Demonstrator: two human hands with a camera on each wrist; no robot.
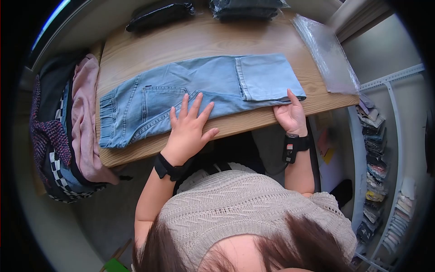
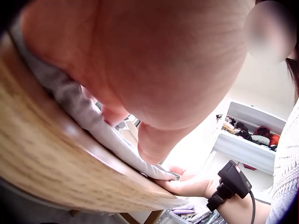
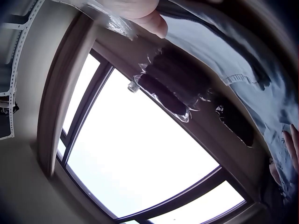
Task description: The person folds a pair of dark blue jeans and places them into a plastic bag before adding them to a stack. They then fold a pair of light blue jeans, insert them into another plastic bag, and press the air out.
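A pair of light blue jeans [image 1: 213,75] lies folded lengthwise on the wooden table, elastic waistband to the left. Its lower legs are turned back at the right, showing a paler layer. Spread fingers of my left hand [image 1: 190,131] rest flat on the jeans near the pocket. At the folded right end, my right hand [image 1: 291,119] pinches the near corner, thumb on top and the other fingers partly hidden beneath. In the left wrist view, the right hand [image 2: 189,185] is seen at the cloth's edge, and the right wrist view shows the thumb [image 3: 156,23] against the pale fabric.
Dark plastic-wrapped packages [image 1: 247,9] lie along the table's far edge. Clear plastic bags [image 1: 328,56] are at the right end. A heap of clothes, with a pink garment [image 1: 85,113], hangs at the left. Shelving with packed items [image 1: 374,158] stands to the right.
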